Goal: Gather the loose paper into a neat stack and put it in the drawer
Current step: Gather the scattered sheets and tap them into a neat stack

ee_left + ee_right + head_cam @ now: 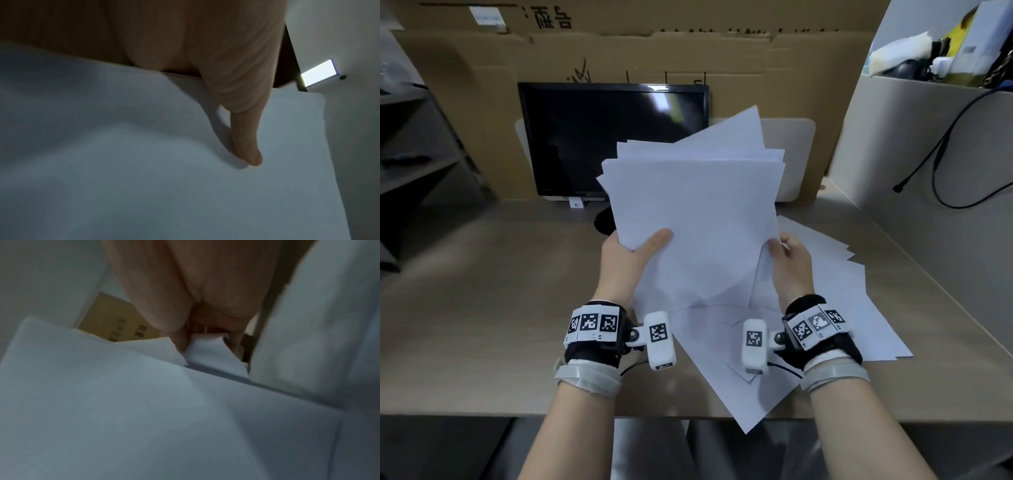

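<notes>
A fanned bundle of white paper sheets (695, 205) is held tilted above the desk in front of the monitor, its edges uneven. My left hand (633, 253) grips its lower left corner, thumb (246, 146) lying on the top sheet (144, 162). My right hand (789, 260) pinches the bundle's lower right edge; the right wrist view shows a paper corner (209, 350) crumpled between its fingers. More loose sheets (842, 308) lie spread on the desk under and right of the hands, one hanging over the front edge. No drawer is in view.
A dark monitor (613, 137) stands at the back of the desk (482, 308), cardboard (482, 85) behind it. A grey partition (928, 154) with a hanging black cable (941, 144) closes the right side. Shelves (410, 137) stand at the left.
</notes>
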`<action>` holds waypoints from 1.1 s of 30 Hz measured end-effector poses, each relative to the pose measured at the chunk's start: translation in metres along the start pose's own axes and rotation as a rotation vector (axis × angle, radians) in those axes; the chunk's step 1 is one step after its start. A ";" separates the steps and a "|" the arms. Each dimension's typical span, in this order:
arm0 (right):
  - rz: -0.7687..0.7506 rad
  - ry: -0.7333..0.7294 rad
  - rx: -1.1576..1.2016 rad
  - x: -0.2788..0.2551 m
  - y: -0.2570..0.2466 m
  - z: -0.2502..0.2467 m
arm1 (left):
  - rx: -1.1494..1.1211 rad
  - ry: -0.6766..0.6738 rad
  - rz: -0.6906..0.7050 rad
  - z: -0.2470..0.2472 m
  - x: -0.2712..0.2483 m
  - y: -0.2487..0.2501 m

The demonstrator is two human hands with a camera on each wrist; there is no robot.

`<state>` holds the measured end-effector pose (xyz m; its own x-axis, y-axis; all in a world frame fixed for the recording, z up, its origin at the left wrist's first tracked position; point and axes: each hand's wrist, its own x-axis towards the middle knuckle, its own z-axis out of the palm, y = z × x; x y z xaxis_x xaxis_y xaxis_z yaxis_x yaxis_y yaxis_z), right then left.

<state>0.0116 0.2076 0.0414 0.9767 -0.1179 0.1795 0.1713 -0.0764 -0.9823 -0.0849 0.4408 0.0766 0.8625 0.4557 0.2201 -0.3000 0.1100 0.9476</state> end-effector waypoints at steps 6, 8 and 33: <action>0.124 -0.117 -0.101 -0.005 0.009 0.000 | -0.015 0.023 -0.051 0.000 0.004 -0.002; 0.140 -0.233 -0.214 -0.006 0.011 0.001 | -0.009 0.009 -0.050 0.001 0.004 -0.003; 0.086 -0.261 0.016 -0.014 -0.016 -0.005 | -0.030 0.005 -0.227 0.019 0.017 -0.023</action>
<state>-0.0055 0.2060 0.0546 0.9877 0.1365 0.0769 0.0859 -0.0613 -0.9944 -0.0558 0.4288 0.0632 0.9073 0.4205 0.0004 -0.1101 0.2366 0.9653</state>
